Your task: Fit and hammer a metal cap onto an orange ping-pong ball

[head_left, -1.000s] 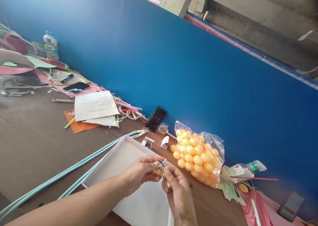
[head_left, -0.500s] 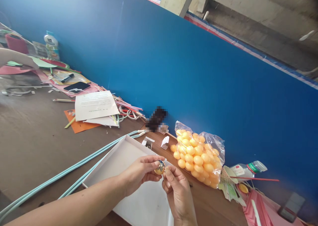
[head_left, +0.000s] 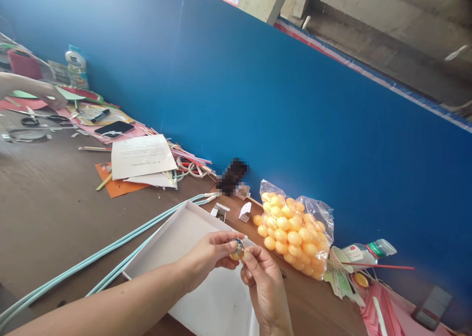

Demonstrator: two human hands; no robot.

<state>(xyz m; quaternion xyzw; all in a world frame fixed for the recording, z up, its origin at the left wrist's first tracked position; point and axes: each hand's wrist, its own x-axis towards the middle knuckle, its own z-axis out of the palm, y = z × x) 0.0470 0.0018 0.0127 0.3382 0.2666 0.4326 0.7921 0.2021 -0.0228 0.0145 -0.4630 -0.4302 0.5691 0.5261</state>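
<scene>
A small shiny gold ball (head_left: 237, 249) is pinched between the thumb and fingers of my left hand (head_left: 210, 258). My right hand (head_left: 263, 279) is closed in a pinch at the ball's right side, its fingertips touching or nearly touching it. Whatever sits between those fingertips is too small or hidden to make out. Both hands are above a shallow white tray (head_left: 177, 232). Just beyond them stand a small open white box (head_left: 220, 212) with tiny dark pieces inside and another small white box (head_left: 245, 211).
A clear bag of orange balls (head_left: 291, 232) leans near the blue partition (head_left: 295, 129). Pale blue cords (head_left: 121, 238) run left of the tray. Papers (head_left: 143, 155), a phone (head_left: 114, 129) and scissors (head_left: 44, 120) lie farther left, near another person's hand (head_left: 51, 94). A plastic bottle (head_left: 368, 252) lies right.
My hands and the gold ball stay almost in place. At the far left, the other person's hand has moved slightly right, and scissors now show on the table below it.
</scene>
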